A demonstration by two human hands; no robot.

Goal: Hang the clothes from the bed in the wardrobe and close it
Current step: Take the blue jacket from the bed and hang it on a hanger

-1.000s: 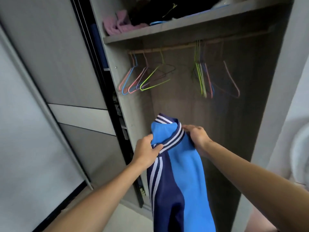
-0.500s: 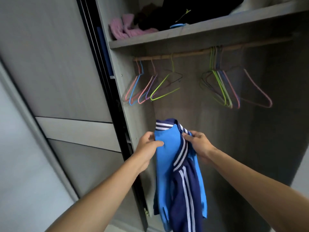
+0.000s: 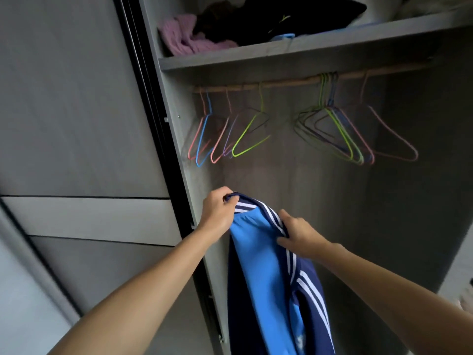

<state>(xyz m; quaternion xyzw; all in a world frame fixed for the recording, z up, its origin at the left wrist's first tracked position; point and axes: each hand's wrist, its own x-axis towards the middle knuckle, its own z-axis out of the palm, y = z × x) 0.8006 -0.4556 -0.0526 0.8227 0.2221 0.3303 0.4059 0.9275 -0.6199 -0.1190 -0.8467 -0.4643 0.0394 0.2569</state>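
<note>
The grey sliding wardrobe door [image 3: 76,98] stands pushed to the left, so the hanging bay is open. The left hand [image 3: 218,211] pinches the top edge of the bright blue sports garment with navy panels and white stripes [image 3: 258,265], which hangs in front of the bay, below the thin wooden rail [image 3: 286,83] and not yet on a hanger. Near the rail's left end hang empty pink, blue and purple wire hangers [image 3: 204,142] and a lime-green wire hanger [image 3: 249,139]. The right hand [image 3: 299,237] grips the same striped edge further along, fingers curled into the cloth. A good next step, in my judgement, is to hold the garment with one hand, unhook the green hanger with the other, feed it in through the opening and square the shoulders before hooking it back. A second bunch of green and pink wire hangers [image 3: 343,134] hangs towards the rail's right end. The grey shelf [image 3: 281,56] above carries a pink knitted item [image 3: 184,39] at its left end. I can read no logo or writing; only three parallel white stripes show.
</note>
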